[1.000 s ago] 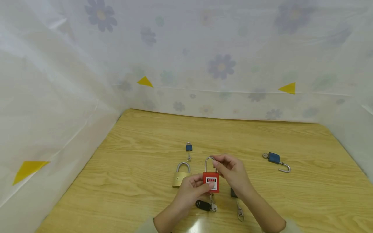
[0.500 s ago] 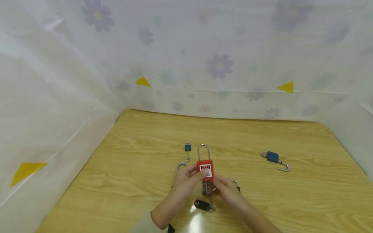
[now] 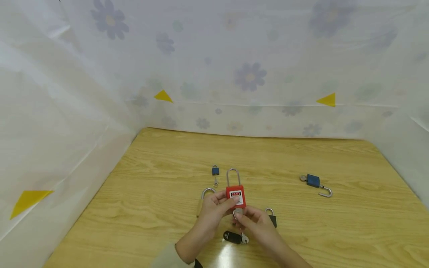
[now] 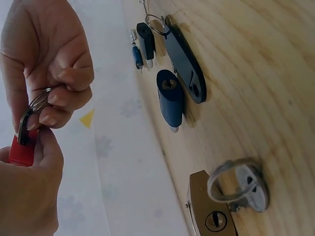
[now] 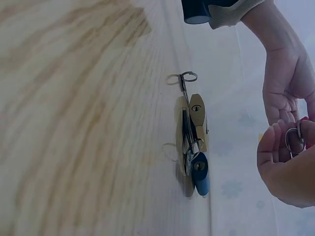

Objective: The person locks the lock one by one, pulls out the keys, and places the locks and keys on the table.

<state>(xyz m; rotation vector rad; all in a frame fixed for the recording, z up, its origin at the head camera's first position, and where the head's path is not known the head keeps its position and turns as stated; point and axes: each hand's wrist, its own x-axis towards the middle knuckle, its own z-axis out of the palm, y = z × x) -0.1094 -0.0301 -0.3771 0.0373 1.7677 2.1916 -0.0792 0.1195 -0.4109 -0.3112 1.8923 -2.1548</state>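
Red padlock, held upright above the near middle of the wooden table, shackle uppermost. My left hand pinches its body, thumb over the white label; my right hand pinches a key at the underside, a split ring among its fingers. How deep the key sits cannot be told. The step in hand appears to be working this key. I judge it best done with the blade square to the hidden keyway, the body braced against twisting, and light finger pressure, the ring kept free. A brass padlock lies left, partly behind my left hand; a black padlock, right; a black key tag, nearer; a blue padlock, shackle swung out, farther right.
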